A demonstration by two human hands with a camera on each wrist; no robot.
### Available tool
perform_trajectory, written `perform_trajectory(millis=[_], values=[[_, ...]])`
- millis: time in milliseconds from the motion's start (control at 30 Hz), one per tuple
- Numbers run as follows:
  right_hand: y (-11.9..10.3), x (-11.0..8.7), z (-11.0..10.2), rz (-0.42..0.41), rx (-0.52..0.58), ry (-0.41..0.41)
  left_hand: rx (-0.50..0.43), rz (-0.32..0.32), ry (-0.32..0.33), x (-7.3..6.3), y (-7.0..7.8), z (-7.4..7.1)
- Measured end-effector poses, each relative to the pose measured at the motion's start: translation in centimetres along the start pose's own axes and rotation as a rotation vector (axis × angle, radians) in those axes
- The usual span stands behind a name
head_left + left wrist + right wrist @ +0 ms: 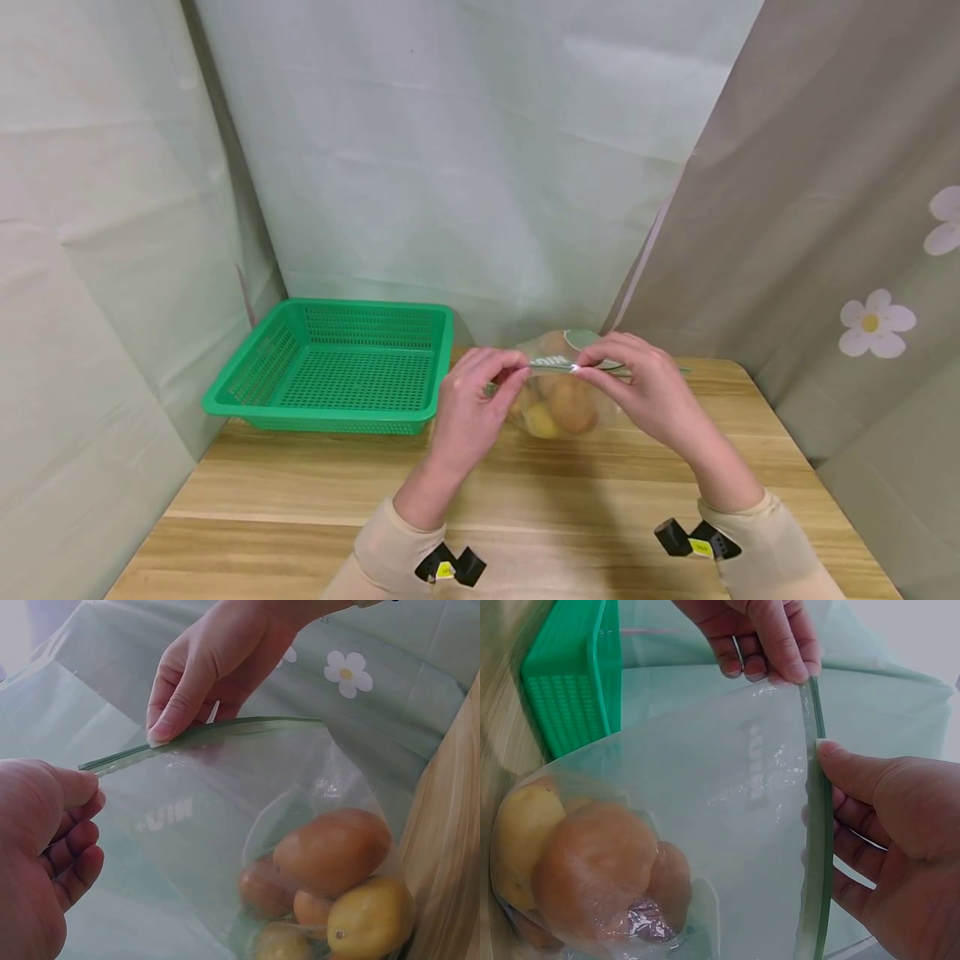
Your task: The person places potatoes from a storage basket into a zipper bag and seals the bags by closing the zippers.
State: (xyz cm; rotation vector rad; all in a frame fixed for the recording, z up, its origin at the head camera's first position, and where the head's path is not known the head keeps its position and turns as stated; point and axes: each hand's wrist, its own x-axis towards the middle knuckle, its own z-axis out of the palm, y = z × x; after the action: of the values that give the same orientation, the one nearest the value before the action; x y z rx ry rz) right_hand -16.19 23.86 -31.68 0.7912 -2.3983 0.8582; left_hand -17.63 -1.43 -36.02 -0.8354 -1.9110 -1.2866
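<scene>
A clear zip bag (551, 367) with a green closure strip (247, 722) stands near the back of the wooden table. Low inside it lie several rounded pieces of produce, some orange-brown (604, 862) and some yellow (371, 916). My left hand (476, 404) pinches one end of the strip between thumb and index finger. Close beside it, my right hand (645, 379) pinches the strip farther along, thumb on the near side. In the right wrist view, the strip's two edges lie together between the hands.
To the left of the bag a green plastic basket (442, 350) with slotted walls sits on the wooden table (525, 517). Pale curtains (465, 167) hang behind and at the sides, the right one printed with white flowers (870, 323).
</scene>
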Motion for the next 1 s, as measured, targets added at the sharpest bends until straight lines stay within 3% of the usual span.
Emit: perform_trajectory(millis=[1000], values=[[0.94, -0.88, -0.8, 0.009, -0.015, 0.023, -0.001, 0.0, -0.009, 0.06, 0.13, 0.11]])
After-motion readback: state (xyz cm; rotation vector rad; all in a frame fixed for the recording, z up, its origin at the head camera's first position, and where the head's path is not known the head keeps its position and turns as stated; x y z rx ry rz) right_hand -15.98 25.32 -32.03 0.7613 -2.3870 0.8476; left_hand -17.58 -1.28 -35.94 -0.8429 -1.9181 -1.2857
